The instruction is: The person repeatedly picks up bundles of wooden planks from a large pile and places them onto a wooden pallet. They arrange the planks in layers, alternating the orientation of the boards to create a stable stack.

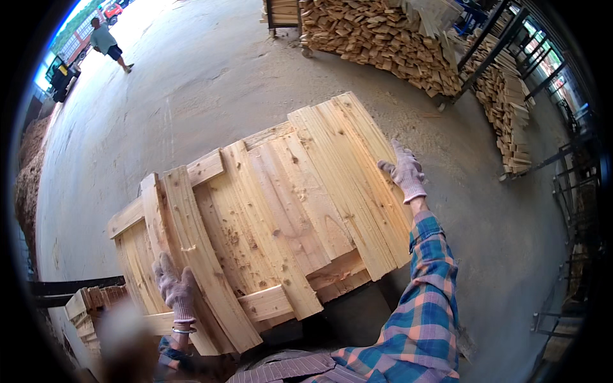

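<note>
In front of me is a stack of pale wooden boards [281, 191], laid side by side across crosspieces. Dark gaps show between some of them, and sawdust crumbs are scattered on the middle ones. My left hand [174, 290], in a pinkish knit glove, rests on the left-hand boards, thumb and fingers apart. One slightly bowed board [207, 268] lies just right of it. At the far right edge of the stack, my gloved right hand [405, 171] touches the outermost board [373, 159], thumb out and fingers stretched. Neither hand is wrapped round a board.
Large piles of short wood pieces [383, 48] stand on metal-framed racks at the upper right. A cut timber stack [96, 313] and a blurred pale shape [124, 338] are at lower left. A person [105, 41] walks on the concrete floor [191, 70], near a forklift [60, 76].
</note>
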Tool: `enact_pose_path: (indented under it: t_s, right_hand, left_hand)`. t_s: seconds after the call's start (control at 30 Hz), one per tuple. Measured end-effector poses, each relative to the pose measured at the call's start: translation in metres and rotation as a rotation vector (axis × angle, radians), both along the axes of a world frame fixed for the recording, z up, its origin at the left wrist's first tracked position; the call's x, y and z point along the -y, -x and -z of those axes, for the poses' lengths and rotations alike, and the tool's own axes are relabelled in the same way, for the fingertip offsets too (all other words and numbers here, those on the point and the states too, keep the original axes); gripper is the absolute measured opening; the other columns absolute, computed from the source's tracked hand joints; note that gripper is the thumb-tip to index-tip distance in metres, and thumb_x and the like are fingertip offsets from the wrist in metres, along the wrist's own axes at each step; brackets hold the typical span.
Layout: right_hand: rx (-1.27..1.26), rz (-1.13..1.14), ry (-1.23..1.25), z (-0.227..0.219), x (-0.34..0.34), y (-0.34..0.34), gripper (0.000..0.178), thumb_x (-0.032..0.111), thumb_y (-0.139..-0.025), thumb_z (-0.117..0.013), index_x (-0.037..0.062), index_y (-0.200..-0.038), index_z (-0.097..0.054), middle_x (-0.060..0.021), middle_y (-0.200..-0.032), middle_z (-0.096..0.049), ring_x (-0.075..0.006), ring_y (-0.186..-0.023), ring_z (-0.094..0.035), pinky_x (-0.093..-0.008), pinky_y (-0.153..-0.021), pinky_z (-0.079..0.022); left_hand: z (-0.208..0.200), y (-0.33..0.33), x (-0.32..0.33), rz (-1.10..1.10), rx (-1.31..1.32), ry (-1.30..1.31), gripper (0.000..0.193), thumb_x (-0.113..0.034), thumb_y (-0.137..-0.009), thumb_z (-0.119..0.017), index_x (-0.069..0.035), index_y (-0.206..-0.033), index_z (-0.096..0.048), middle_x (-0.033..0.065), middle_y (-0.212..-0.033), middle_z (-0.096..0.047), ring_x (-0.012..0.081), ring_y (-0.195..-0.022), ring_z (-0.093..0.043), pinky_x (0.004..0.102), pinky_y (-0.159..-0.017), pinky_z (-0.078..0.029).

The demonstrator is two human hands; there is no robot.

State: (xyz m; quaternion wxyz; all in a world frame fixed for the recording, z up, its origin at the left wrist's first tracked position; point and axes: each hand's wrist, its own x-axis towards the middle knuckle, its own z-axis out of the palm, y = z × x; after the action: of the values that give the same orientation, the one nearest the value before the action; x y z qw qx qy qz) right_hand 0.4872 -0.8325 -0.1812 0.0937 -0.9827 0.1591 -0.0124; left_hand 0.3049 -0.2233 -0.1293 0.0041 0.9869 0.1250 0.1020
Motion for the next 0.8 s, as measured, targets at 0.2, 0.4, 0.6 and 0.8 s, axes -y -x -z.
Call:
enact_pose_path:
  t_s: [0.2,0.4,0.6,0.8]
  right_hand:
    - [-0.250,-0.007,0.074,-0.048,-0.035,0.000,0.092,0.047,-0.071,-0.078,0.0296,-0.148,-0.031,-0.0170,-0.135,-0.047,-0.0367,-0.120,-0.050,-0.0454,-0.098,-0.045]
    - [-0.141,-0.478,-0.098,-0.074,-0.113,-0.016,0.074,0.020,-0.068,-0.077,0.0338,-0.136,-0.052,-0.0130,-0.126,-0.051,-0.0303,-0.119,-0.048,-0.0406,-0.101,-0.043]
    - [-0.171,-0.807,0.282,-0.037,-0.157,-0.101,0.066,0.018,-0.073,-0.074,0.0338,-0.134,-0.053,-0.0137,-0.123,-0.054,-0.0305,-0.116,-0.053,-0.0375,-0.097,-0.044]
    - [-0.141,-0.806,0.200,-0.046,-0.181,-0.164,0.039,0.047,-0.097,-0.041,0.0278,-0.126,-0.060,-0.0106,-0.120,-0.063,-0.0301,-0.114,-0.058,-0.0390,-0.098,-0.043]
  left_hand:
    - [0.002,-0.014,0.012,-0.032,0.039,0.095,0.079,-0.034,-0.077,-0.074,-0.012,-0.144,-0.039,0.0228,-0.142,-0.042,0.0400,-0.127,-0.042,0.0425,-0.104,-0.040]
    - [-0.007,-0.010,0.016,-0.165,-0.079,0.148,0.081,-0.039,-0.078,-0.072,-0.015,-0.146,-0.036,0.0219,-0.144,-0.039,0.0388,-0.129,-0.041,0.0419,-0.106,-0.039]
    - [-0.004,-0.012,0.012,-0.103,-0.032,0.108,0.080,-0.039,-0.079,-0.072,-0.014,-0.146,-0.036,0.0234,-0.143,-0.039,0.0392,-0.130,-0.040,0.0415,-0.106,-0.038]
    - [0.002,-0.010,0.007,0.042,0.032,0.167,0.077,-0.038,-0.083,-0.069,-0.004,-0.144,-0.037,0.0230,-0.144,-0.039,0.0404,-0.133,-0.037,0.0422,-0.109,-0.033]
